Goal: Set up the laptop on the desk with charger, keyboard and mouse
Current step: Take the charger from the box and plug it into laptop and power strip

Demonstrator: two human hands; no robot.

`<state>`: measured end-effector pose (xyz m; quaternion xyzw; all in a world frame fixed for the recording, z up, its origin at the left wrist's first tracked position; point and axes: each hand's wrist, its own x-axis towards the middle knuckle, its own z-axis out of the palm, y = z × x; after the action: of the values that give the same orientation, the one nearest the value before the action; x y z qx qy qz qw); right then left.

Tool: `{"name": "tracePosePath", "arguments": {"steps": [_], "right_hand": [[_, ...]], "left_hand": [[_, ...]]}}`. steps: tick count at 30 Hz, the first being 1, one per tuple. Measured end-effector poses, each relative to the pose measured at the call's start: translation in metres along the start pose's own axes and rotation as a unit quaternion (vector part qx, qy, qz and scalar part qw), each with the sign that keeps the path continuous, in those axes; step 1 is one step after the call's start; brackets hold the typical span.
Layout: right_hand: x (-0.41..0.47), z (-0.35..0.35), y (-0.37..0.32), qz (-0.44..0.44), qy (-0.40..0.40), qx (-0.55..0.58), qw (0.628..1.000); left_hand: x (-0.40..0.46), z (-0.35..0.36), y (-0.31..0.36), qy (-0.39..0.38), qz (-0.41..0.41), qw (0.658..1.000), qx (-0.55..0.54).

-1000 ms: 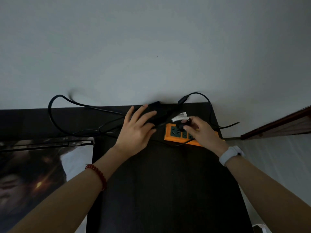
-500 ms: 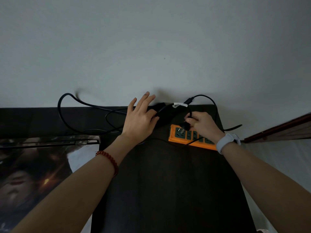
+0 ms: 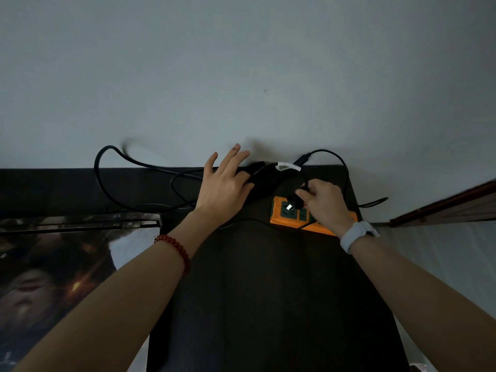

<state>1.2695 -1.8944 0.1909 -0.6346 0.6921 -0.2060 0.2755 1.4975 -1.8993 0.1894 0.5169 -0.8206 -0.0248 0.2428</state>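
On the dark desk (image 3: 268, 291), my left hand (image 3: 225, 189) rests with spread fingers on the black charger brick (image 3: 264, 181) by the wall. My right hand (image 3: 324, 202) pinches the charger's black plug (image 3: 294, 201), prongs showing, just above the left end of the orange power strip (image 3: 290, 218). The charger cable (image 3: 107, 183) loops left along the desk's back edge; another stretch with a white tag (image 3: 288, 166) arcs over to the plug. A closed laptop (image 3: 80, 224) lies at the left, partly under a printed mat. Keyboard and mouse are out of view.
A large mouse mat (image 3: 40, 277) with dark artwork covers the desk's left side. The grey wall (image 3: 241, 76) stands directly behind the desk. The power strip's own cable (image 3: 373, 204) runs off the right edge. A wooden edge (image 3: 442, 202) shows at the right.
My right hand lifted the plug off the middle of the strip and carried it to the strip's left end, prongs now turned towards me. My left hand stays on the brick.
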Motion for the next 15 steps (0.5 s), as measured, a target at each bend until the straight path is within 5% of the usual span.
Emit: {"name": "tracePosePath", "arguments": {"steps": [6, 15], "right_hand": [[-0.024, 0.006, -0.003, -0.120, 0.015, -0.126, 0.985], [-0.033, 0.025, -0.003, -0.086, 0.035, -0.089, 0.992]], "left_hand": [[-0.016, -0.005, -0.007, -0.003, 0.024, 1.000, 0.015], [-0.032, -0.010, -0.017, -0.022, 0.018, 0.998, 0.052]]}}
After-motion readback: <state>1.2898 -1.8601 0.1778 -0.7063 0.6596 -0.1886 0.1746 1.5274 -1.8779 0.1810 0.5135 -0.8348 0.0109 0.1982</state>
